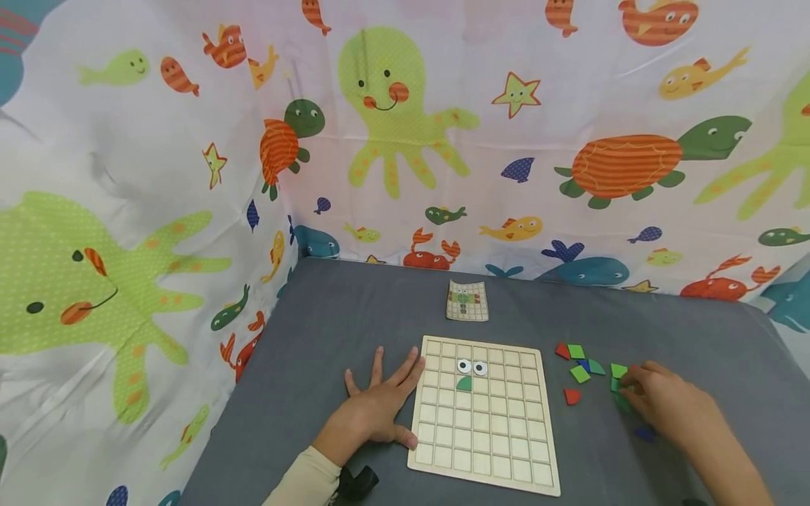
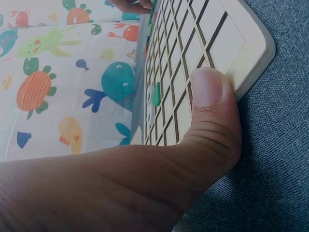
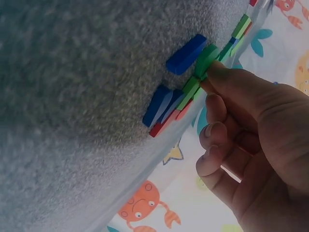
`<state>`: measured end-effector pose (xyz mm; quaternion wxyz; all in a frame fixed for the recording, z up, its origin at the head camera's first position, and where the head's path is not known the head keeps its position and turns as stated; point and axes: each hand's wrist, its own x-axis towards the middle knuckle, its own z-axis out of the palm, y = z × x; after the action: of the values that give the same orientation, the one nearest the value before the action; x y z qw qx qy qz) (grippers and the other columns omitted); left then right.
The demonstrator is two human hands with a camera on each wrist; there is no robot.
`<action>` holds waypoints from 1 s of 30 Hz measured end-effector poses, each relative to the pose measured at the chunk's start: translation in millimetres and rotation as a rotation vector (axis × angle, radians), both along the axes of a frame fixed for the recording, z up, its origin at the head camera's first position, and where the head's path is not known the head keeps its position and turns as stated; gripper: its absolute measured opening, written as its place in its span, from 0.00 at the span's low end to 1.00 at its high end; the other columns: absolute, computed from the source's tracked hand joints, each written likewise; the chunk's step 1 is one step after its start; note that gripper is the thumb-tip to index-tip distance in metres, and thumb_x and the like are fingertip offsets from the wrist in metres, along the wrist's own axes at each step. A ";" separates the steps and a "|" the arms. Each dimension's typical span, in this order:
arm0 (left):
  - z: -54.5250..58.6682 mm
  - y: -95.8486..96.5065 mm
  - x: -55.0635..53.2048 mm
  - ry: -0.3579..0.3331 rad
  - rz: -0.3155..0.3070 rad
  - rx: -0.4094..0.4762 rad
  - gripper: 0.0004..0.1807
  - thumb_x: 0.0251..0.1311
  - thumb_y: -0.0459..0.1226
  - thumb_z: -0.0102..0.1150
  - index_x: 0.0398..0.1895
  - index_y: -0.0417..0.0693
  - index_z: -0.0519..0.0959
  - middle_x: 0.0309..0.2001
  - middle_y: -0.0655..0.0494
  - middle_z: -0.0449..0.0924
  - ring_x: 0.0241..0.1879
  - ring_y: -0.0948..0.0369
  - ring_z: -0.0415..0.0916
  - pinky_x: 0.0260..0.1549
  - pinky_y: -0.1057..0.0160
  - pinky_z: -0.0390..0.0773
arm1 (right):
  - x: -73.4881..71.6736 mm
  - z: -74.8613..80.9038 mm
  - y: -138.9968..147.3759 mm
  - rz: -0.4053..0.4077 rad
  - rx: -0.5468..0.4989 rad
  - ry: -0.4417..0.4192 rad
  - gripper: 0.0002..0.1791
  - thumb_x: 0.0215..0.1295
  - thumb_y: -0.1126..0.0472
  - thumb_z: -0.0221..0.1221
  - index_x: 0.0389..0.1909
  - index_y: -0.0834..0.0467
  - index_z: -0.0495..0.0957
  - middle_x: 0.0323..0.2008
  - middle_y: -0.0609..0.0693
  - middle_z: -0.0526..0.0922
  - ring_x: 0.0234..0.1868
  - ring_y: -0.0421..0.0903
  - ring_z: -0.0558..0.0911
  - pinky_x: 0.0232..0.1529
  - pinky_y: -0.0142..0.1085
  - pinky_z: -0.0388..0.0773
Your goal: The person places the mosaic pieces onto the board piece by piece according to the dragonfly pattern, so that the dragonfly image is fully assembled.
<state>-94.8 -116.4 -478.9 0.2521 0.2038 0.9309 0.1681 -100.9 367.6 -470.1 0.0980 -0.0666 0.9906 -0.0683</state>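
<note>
A pale wooden grid board (image 1: 497, 445) lies flat on the grey cloth. My left hand (image 1: 376, 411) rests at its left edge with fingers spread, and in the left wrist view the thumb (image 2: 207, 92) presses on the rim. Two round eye pieces (image 1: 465, 366) sit side by side in the upper cells, with a green quarter-circle tile (image 1: 465, 384) just below the left one. Right of the board, my right hand (image 1: 667, 400) pinches a dark green rounded tile (image 3: 206, 57) between thumb and forefinger, among loose tiles. The fingers partly cover it.
Loose tiles lie right of the board: a red one (image 1: 572, 397), a light green square (image 1: 579, 374), a blue one (image 1: 645, 433) and several others. A small picture card (image 1: 467, 316) with a coloured grid lies behind the board. A sea-animal curtain (image 1: 493, 183) borders the table's back and left.
</note>
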 end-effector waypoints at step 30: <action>-6.4 -5.6 -2.2 -0.004 -0.016 0.029 0.73 0.47 0.61 0.79 0.87 0.76 0.34 0.86 0.72 0.24 0.82 0.36 0.14 0.58 0.08 0.31 | -17.5 -7.2 -7.0 0.012 -0.005 -0.015 0.23 0.60 0.46 0.71 0.40 0.64 0.85 0.38 0.55 0.81 0.35 0.51 0.81 0.31 0.56 0.82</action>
<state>-97.0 -122.0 -485.3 0.2522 0.2143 0.9263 0.1802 -118.4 360.6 -477.3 0.1058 -0.0722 0.9893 -0.0705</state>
